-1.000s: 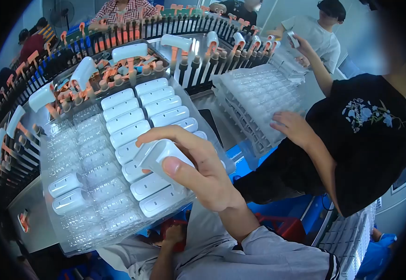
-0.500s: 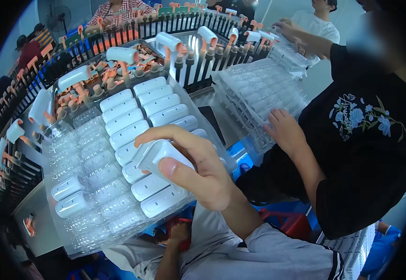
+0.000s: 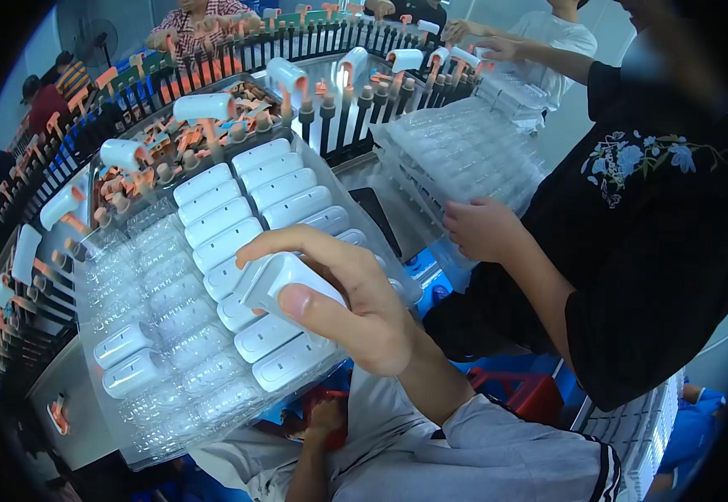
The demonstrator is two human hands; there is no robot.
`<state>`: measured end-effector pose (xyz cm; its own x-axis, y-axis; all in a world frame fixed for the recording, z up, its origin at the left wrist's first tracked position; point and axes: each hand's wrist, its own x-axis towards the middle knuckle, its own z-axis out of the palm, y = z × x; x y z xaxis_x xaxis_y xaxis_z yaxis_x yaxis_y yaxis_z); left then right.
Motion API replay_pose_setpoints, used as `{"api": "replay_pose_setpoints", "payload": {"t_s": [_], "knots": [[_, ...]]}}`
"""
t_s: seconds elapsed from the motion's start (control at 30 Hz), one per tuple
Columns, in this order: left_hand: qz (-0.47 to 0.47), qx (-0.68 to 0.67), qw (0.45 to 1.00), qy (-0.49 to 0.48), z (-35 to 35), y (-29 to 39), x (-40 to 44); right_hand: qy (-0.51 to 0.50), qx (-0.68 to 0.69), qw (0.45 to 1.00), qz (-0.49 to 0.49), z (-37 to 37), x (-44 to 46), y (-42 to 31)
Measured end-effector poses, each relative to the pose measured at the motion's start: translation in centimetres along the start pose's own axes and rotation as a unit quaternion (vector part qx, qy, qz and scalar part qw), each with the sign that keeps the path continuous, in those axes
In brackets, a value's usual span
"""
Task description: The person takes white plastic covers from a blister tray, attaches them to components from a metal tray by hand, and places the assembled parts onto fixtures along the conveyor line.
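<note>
Left hand (image 3: 326, 414): low, over the lap; state of fingers cannot be told. Right hand (image 3: 356, 309): fingers clamped on one white shell (image 3: 299, 272), held above the near right part of the clear tray (image 3: 135, 452). Risk: shell dropped or smudged, through a thumb grip on a glossy, curved face. Seated shells (image 3: 289, 361): closely ranked beneath; may be scuffed or unseated if knuckles or shell are lowered carelessly. Tray: thin, its near edge apparently carried past the worktop (image 3: 79, 418); may be flexed or tipped by pressure there. Rods (image 3: 328, 130), beyond the tray's far edge: mounted shells (image 3: 203, 107) may be knocked loose by a brushing tray or sleeve. Tray stack (image 3: 464, 138), past the tray's right edge, a co-worker's hand (image 3: 481, 227) beside it: may be slid askew by a nudge.

Markings: small dark mark on seated shells, no lettering legible; floral print (image 3: 623, 159) on a co-worker's black shirt, no word readable. Brands, labels: none made out.
</note>
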<state>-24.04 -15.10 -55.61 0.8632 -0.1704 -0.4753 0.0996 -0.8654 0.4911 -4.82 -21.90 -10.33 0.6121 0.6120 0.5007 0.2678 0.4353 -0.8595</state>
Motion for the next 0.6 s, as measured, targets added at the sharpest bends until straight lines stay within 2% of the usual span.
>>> {"api": "replay_pose_setpoints", "payload": {"t_s": [0.1,0.33,0.53,0.6], "knots": [[-0.028,-0.012,0.999,-0.022,-0.8,0.6,-0.2,0.001,-0.001,1.0,0.005,0.1,-0.1,0.0],[-0.027,0.007,0.999,-0.042,-0.2,0.1,0.5,-0.001,-0.004,1.0,-0.006,0.1,-0.1,0.3],[0.006,0.021,1.0,0.009,1.7,-1.3,1.3,0.014,-0.03,0.999,-0.032,0.3,-0.1,0.3],[0.014,0.009,1.0,0.01,2.2,-1.5,1.3,0.009,-0.04,0.999,-0.014,0.7,-0.2,-0.3]]}}
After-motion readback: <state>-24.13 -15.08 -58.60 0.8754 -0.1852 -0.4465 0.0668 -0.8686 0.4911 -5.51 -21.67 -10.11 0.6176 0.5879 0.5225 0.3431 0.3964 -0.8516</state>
